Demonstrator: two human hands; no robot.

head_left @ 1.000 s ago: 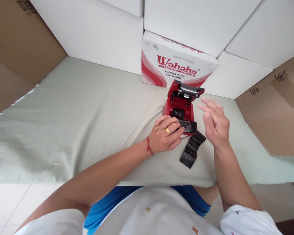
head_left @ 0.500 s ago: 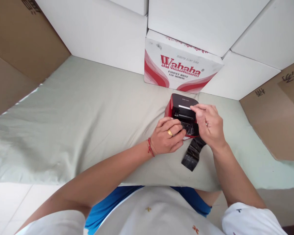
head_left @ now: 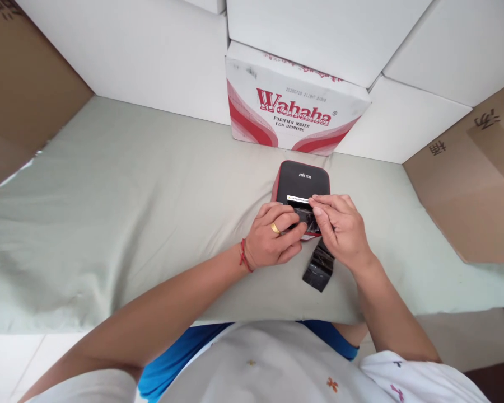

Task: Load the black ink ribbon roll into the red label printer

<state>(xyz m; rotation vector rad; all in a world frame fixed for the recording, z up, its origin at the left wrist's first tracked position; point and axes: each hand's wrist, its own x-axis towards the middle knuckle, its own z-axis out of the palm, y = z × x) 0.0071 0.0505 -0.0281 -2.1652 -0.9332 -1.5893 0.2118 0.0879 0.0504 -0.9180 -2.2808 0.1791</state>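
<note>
A red-and-black label printer (head_left: pixel 304 182) sits on the cloth, its lid lowered nearly flat. My right hand (head_left: pixel 342 226) pinches the front edge of that lid, at the end of a white sticker strip (head_left: pixel 297 198). Curled over the printer's front left, my left hand (head_left: pixel 275 235) grips it, with fingertips on shiny black film (head_left: pixel 307 217) in the front opening. A crumpled strip of black film (head_left: pixel 319 268) trails from under my right hand onto the cloth. The inside of the printer is mostly hidden by the lid and my fingers.
Pale green cloth (head_left: pixel 151 184) covers the surface. Behind the printer stands a red-and-white Wahaha carton (head_left: pixel 294 106), with plain white boxes (head_left: pixel 151 56) around it. Brown cardboard boxes stand at left (head_left: pixel 29 84) and right (head_left: pixel 474 190).
My right hand has brought the raised lid down toward the printer's front, narrowing the opening. My left hand stays on the printer. The camera view has shifted slightly.
</note>
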